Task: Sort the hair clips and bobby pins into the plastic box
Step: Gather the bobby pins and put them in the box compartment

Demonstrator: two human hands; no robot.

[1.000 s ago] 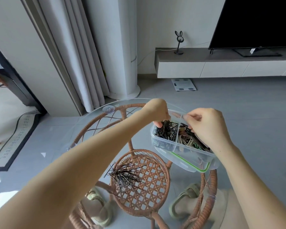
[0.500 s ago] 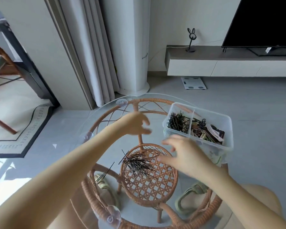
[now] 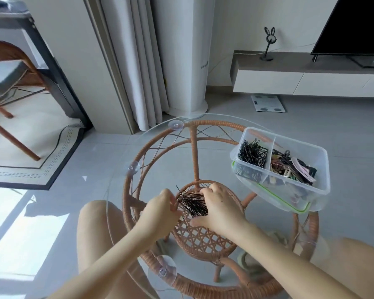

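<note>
A pile of black bobby pins (image 3: 191, 202) lies on the round glass tabletop (image 3: 151, 137), over the rattan frame. My left hand (image 3: 160, 209) pinches the pile's left edge. My right hand (image 3: 219, 207) curls over its right side, fingers on the pins. A clear plastic box (image 3: 321, 169) stands at the table's right edge with two compartments. Black bobby pins (image 3: 252, 155) fill its left one. Mixed hair clips (image 3: 292, 169) fill its right one.
The box rests on its green-rimmed lid (image 3: 276, 198). My bare knees show below the glass. A chair (image 3: 11, 83) and rug stand at left, curtains behind, a TV cabinet (image 3: 300, 76) and a scale (image 3: 268, 103) on the floor at back right.
Both hands have left the box and come down to the loose pile of bobby pins, closing in on it from either side. The view has tilted downward.
</note>
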